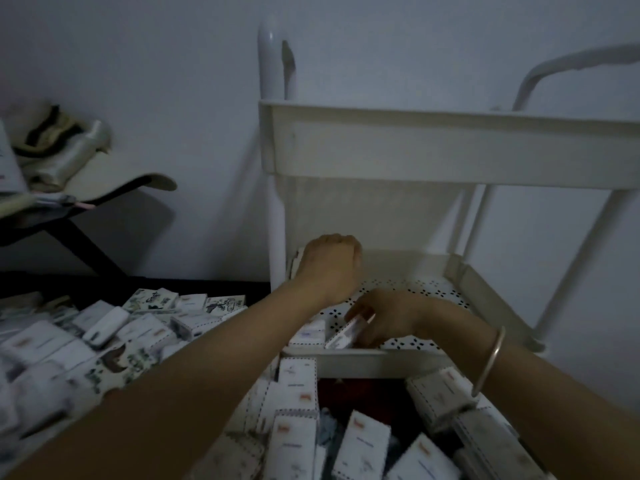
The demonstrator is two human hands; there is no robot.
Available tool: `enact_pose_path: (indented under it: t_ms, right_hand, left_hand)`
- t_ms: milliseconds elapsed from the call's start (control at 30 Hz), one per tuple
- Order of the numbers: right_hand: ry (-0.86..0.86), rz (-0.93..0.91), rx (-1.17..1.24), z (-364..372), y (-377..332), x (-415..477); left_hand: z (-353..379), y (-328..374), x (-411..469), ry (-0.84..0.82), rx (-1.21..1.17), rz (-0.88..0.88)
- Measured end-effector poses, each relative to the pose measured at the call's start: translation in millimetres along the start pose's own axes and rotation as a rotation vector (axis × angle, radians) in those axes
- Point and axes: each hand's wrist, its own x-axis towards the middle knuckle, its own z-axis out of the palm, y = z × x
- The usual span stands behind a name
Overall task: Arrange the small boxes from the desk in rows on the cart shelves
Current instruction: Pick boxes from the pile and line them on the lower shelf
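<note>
Head cam: right hand [386,318] is gripping a box [348,329] at the front-left corner of the cart [450,147] shelf [450,296]. It's tilted, long axis running front-left up to back-right, just beside a flat box [311,332]. Left hand [329,263] is at the back-left corner with its fingers hidden, so can't tell its grip. There's a big pile [138,323] on the desk [214,287].

Dim, bluish light is filling the whole view, with grain showing and no glare. The cart's upper shelf [450,157] is shading the space beneath it, and a chair [114,188] is throwing a soft dark shadow down and rightward onto the wall [194,109]. The small box [349,329] in the right hand [391,317] is smearing with motion blur. The boxes [104,327] along the table's [194,287] left edge are looking soft, and the cart posts [575,258] are bowing outward.
</note>
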Motion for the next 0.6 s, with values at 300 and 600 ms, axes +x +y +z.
enact_pose_path:
  t_ms: [300, 600]
  right_hand:
    - [0.216, -0.209, -0.103, 15.0, 8.2, -17.4]
    - [0.354, -0.197, -0.179, 36.5, 13.3, -30.5]
  left_hand:
    - [-63.0, 10.4, -71.3, -0.276, -0.104, 0.116]
    - [-71.2, -6.9, -141.8, -0.338, -0.185, 0.024]
